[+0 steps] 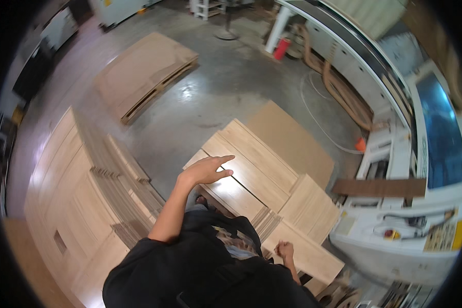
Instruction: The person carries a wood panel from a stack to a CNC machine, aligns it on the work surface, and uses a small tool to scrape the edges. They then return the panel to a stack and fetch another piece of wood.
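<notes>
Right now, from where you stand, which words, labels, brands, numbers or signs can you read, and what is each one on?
Blue panel: dark lettering on its white frame; I leave it unquoted.
Yellow label on the white machine: any text is too small to read.
Shirt: a coloured print, no words I can make out.
Boards: no writing I can make out.

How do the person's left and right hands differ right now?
The left hand is open and outstretched; the right hand is curled in. The left hand is over the pale wood panels in the middle; the right hand is lower in the view, by the long pale board. Both are bare.
</notes>
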Tool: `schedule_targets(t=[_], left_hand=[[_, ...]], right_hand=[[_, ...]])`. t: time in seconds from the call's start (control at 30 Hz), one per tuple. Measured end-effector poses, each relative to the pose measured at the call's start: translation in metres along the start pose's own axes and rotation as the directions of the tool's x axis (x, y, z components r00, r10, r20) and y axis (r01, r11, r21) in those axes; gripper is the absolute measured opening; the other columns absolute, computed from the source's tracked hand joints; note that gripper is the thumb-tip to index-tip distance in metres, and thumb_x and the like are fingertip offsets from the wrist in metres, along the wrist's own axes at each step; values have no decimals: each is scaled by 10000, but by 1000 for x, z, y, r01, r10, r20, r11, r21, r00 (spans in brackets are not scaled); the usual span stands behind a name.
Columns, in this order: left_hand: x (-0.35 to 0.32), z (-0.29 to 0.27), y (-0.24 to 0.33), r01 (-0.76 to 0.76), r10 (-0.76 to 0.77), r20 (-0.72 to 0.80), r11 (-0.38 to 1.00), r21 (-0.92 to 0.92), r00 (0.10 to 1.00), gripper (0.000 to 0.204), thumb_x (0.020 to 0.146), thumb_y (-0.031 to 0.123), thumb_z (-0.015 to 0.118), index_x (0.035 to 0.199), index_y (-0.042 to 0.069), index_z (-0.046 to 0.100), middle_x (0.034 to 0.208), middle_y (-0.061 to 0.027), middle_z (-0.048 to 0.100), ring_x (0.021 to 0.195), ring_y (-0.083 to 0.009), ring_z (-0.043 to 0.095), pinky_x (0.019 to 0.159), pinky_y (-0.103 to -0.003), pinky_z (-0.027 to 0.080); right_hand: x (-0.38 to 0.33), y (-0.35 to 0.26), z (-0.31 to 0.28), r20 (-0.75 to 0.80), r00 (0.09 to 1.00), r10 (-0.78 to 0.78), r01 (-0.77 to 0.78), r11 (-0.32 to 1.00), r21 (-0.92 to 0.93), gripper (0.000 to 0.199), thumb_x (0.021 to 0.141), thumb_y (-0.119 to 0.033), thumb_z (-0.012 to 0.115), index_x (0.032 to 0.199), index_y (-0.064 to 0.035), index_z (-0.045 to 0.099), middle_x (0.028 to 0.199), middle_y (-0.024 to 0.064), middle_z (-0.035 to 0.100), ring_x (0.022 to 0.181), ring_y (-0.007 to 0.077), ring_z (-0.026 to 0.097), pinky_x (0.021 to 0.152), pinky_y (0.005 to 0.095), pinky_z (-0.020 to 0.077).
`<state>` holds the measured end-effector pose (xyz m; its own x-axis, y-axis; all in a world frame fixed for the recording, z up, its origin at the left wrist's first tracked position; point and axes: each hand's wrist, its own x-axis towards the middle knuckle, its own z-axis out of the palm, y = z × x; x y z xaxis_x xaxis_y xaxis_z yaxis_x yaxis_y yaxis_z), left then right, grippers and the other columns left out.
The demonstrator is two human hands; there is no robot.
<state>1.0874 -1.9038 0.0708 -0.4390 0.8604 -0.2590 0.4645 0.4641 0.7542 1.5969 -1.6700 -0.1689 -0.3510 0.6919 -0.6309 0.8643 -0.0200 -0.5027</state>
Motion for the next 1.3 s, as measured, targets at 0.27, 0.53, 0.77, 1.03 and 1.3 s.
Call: schedule_targets(t=[0.27,0.53,0.77,1.03,1.3], left_hand=[[4,-32,-76,157,-158,-86,987,-19,984,718,970,540,565,1523,101,437,1349,-270,608,1256,-428,570,1065,-466,449],[44,-130,-201,181,-181,-134,983,-11,974,722,971,535,558,1505,61,452,1405,-267,567,1274,-434,556,1086,-467,430],[93,-224,-362,144,-145,-11,989,-21,989,740,985,568,531,1533,85,413,1460,-245,523,1311,-415,532,1094,-458,426],[59,-404,-459,471,-446,-170,868,158,879,616,960,471,596,1460,122,510,1299,-215,650,1181,-400,617,996,-481,492],[117,-473,-453,425,-428,-45,870,251,902,620,951,475,611,1462,140,507,1285,-227,652,1173,-420,617,996,-496,493]], right_hand=[[-8,-20,-20,128,992,4,16,987,-159,615,1008,-490,553,632,-23,690,546,87,627,517,202,619,525,386,488],[93,-45,-32,180,851,493,-353,791,-499,466,924,-469,650,719,-61,744,636,176,682,579,287,691,554,408,512],[134,-349,185,147,989,29,-63,972,228,259,1026,-216,553,1069,-4,695,722,165,711,609,232,715,552,347,581],[117,-596,412,821,508,-260,209,962,176,389,1037,-314,586,1333,-64,627,1052,87,729,923,163,677,830,331,560],[177,-583,398,340,938,58,-182,921,345,339,1035,-324,584,1246,-62,623,932,168,744,689,193,686,571,305,538]])
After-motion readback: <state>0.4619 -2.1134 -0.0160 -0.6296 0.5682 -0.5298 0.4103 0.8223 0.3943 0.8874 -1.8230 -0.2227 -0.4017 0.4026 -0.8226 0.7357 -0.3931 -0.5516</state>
